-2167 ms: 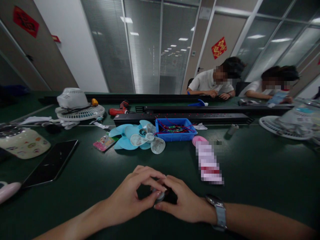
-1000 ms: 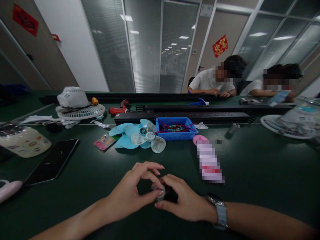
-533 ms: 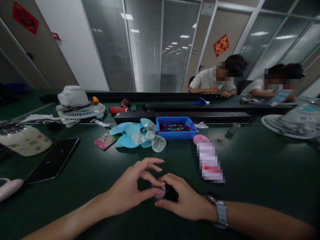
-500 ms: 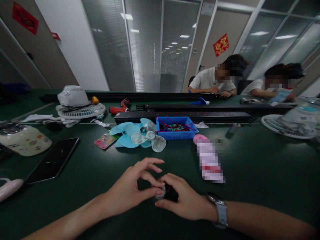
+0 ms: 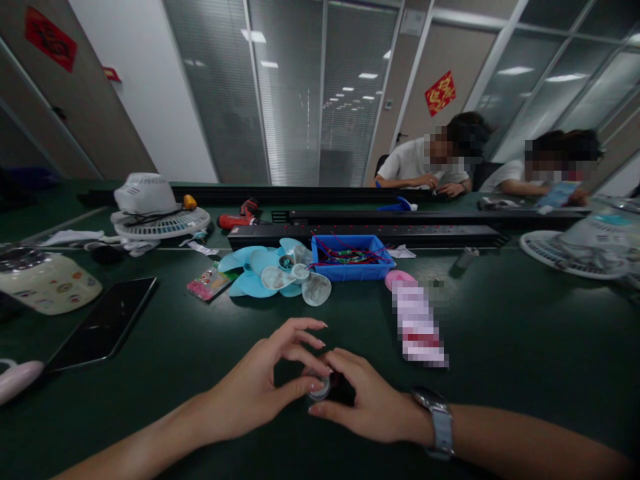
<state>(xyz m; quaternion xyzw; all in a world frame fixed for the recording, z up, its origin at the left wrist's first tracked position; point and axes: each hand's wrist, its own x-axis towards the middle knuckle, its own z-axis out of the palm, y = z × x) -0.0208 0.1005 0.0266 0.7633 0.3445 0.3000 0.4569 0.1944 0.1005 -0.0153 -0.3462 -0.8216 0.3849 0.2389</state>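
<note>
A small round silvery piece (image 5: 320, 389) with a pale top lies between my hands, low over the table; its exact kind is too small to make out. My left hand (image 5: 273, 373) comes from the left and pinches its upper side with thumb and index finger, the other fingers stretched out above. My right hand (image 5: 367, 400), with a watch (image 5: 440, 420) on the wrist, curls thumb and fingers around it from the right. The fingers hide part of the piece.
Beyond my hands lie blue fan blades (image 5: 250, 263), a blue bin (image 5: 355, 270) of wired parts and a pink item (image 5: 420, 320). A tablet (image 5: 105, 320) lies left, a metal cylinder (image 5: 467, 259) right. Black rails (image 5: 365, 232) cross behind. Two people sit opposite.
My hands keep nearly the same hold on the small round piece. My left fingers have shifted only slightly; the view has moved a little.
</note>
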